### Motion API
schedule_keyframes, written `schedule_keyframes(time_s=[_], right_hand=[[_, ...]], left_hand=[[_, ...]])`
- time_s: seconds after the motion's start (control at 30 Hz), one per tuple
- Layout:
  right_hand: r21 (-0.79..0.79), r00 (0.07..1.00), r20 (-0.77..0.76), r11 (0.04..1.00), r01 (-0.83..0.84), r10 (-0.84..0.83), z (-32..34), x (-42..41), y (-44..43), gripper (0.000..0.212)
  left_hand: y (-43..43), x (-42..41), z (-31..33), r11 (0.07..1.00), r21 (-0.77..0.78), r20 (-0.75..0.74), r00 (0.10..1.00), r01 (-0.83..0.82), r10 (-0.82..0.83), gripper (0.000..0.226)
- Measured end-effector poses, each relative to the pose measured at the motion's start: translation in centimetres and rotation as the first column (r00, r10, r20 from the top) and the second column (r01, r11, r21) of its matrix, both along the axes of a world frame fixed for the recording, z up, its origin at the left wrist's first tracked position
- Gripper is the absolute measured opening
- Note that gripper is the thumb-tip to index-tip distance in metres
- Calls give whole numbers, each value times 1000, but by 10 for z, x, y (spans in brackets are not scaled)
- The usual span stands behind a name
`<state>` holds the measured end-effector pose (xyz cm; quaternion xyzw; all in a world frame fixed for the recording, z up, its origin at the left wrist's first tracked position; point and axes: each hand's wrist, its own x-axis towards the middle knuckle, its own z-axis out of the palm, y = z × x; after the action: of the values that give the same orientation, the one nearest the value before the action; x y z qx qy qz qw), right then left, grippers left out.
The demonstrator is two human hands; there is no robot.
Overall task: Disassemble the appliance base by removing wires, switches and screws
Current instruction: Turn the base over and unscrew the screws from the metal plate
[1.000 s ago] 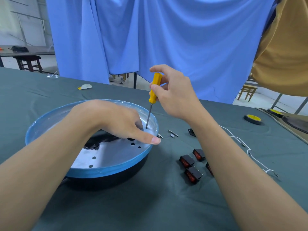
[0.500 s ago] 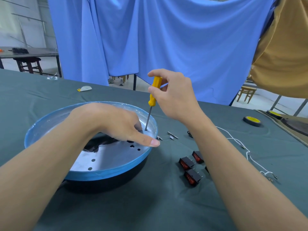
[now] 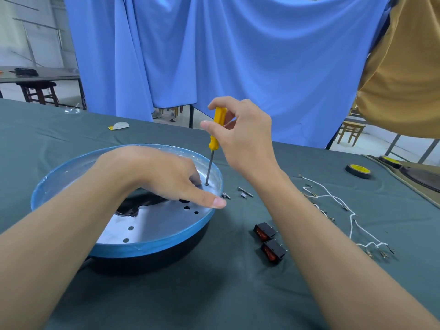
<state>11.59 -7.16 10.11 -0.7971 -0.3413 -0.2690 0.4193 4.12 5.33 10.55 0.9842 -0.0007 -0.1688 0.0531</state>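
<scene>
Blue curtains (image 3: 238, 55) hang behind the green surface (image 3: 214, 294). On it sits the appliance base (image 3: 152, 245), pressed down by the left hand (image 3: 162, 175), its grip loose and holding nothing. The right hand (image 3: 245, 139) pinches the yellow screwdriver (image 3: 213, 142), tip in a screw (image 3: 206, 184). Its fingers have shifted round, so the screw is likely loosening.

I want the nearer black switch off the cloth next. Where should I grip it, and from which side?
Come straight down from above and pinch the nearer switch with your fingers across the two long sides of its black body. It lies flat on the cloth, with the red rocker at one end and thin metal prongs at the other, so both ends look like poor grips.
</scene>
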Motion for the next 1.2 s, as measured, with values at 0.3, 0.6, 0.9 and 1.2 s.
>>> schedule_keyframes(time_s=[0.3,0.6,0.9,1.2], right_hand=[[-131,996,-59,989,-70,62,5,-3,-1,33],[-64,1000,-19,998,-6,5,10,0,-6,28],[-101,1000,-20,995,-26,24,5,-2,-2,36],[-139,998,-50,990,-33,27,7,1,-6,33]], left_hand=[[0,0,0,1000,-20,2,1000,-3,3,115],[-2,-1,0,1000,-11,0,1000,1,-1,113],[-3,-1,0,1000,-8,0,1000,-7,7,111],[-2,0,1,1000,-3,2,1000,8,-8,112]])
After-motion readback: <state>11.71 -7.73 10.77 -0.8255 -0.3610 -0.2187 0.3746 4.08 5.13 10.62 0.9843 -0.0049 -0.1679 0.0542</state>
